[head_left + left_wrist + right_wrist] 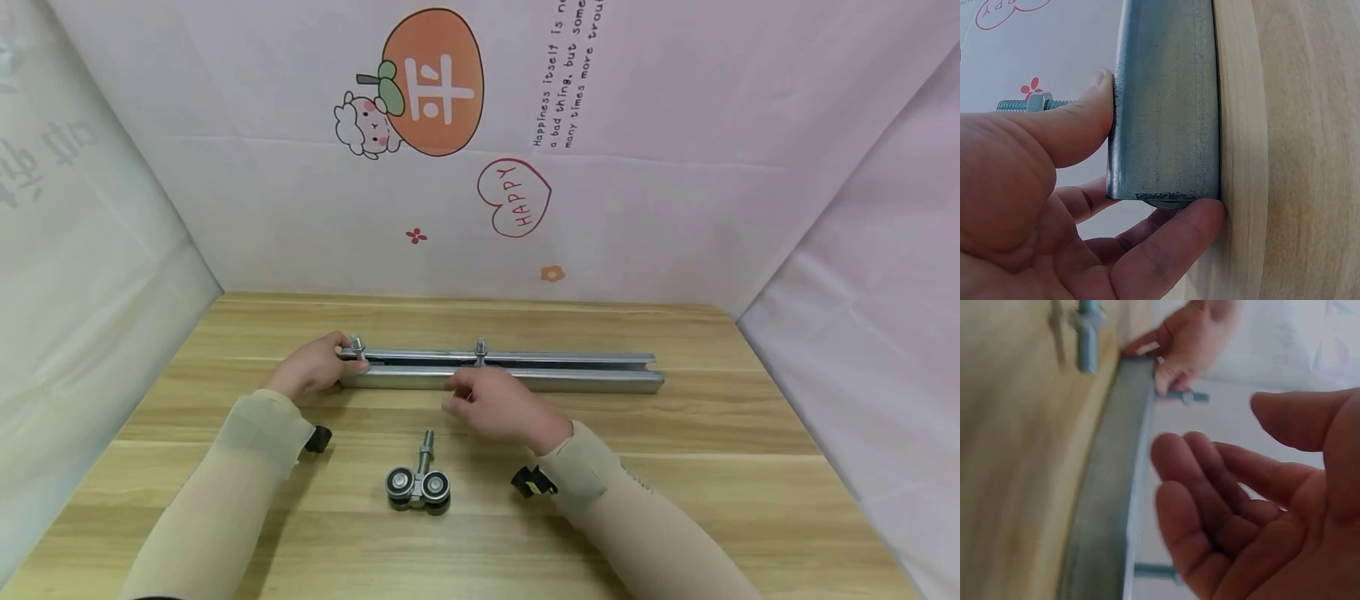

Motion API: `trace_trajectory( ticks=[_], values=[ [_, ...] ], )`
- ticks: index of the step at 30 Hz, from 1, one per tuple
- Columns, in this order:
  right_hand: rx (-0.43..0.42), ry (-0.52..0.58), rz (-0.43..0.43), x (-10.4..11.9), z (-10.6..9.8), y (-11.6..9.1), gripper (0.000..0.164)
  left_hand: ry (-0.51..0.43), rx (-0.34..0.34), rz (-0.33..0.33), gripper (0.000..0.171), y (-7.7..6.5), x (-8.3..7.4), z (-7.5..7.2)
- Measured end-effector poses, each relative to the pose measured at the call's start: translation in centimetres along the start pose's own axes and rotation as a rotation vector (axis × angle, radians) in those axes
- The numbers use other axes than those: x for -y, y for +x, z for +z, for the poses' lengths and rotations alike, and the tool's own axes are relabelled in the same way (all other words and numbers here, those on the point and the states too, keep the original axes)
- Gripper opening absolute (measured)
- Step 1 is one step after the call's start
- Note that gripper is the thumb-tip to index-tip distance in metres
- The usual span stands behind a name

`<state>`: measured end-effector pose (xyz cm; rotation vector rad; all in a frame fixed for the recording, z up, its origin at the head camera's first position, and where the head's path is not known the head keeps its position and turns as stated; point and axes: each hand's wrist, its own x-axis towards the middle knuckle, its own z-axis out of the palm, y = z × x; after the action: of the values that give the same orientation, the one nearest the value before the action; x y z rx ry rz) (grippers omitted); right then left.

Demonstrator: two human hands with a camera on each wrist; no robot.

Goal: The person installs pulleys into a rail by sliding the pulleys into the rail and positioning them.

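Observation:
A long silver metal track rail (585, 382), slotted along its top, lies crosswise on the wooden table. My left hand (309, 365) grips its left end; in the left wrist view the thumb rests on the top edge and a fingertip touches the lower end corner, with a rounded edge showing inside. One threaded bolt (357, 343) with a nut stands up from the slot beside that thumb. Another bolt (481, 345) rises near the rail's middle. My right hand (501, 404), fingers loosely bent and holding nothing, hovers at the rail's near side, just by the middle bolt.
Nearer to me on the table (360, 558) sits a roller trolley (417, 487) with black-and-silver wheels and a threaded bolt pointing away. White printed cloth (637, 208) walls in the back and both sides.

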<state>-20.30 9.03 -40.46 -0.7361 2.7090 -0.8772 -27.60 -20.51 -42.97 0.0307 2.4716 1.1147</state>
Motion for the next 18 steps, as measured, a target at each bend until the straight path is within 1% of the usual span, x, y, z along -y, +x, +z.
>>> trace_trajectory(
  ticks=[3,6,9,12,15,18],
  values=[
    [0.064,-0.022,0.005,-0.1,1.0,0.0,0.033,0.010,-0.002,0.000,0.047,0.0,0.0,0.0],
    [0.124,0.030,0.032,-0.2,1.9,0.0,0.035,0.010,-0.001,-0.003,0.047,0.0,-0.1,0.0],
    [0.171,0.085,0.081,-0.3,2.7,0.0,0.037,0.014,-0.001,-0.005,0.047,0.0,-0.1,0.1],
    [0.202,0.113,0.120,-0.3,3.4,0.0,0.025,0.021,0.000,-0.002,0.047,0.0,-0.1,0.1],
    [0.227,0.127,0.134,-0.3,4.1,0.0,0.017,0.025,0.000,0.001,0.046,-0.1,-0.1,0.1],
    [0.230,0.134,0.148,-0.2,4.7,0.1,0.020,0.013,0.002,0.001,0.045,-0.2,-0.1,0.1]
  ],
)
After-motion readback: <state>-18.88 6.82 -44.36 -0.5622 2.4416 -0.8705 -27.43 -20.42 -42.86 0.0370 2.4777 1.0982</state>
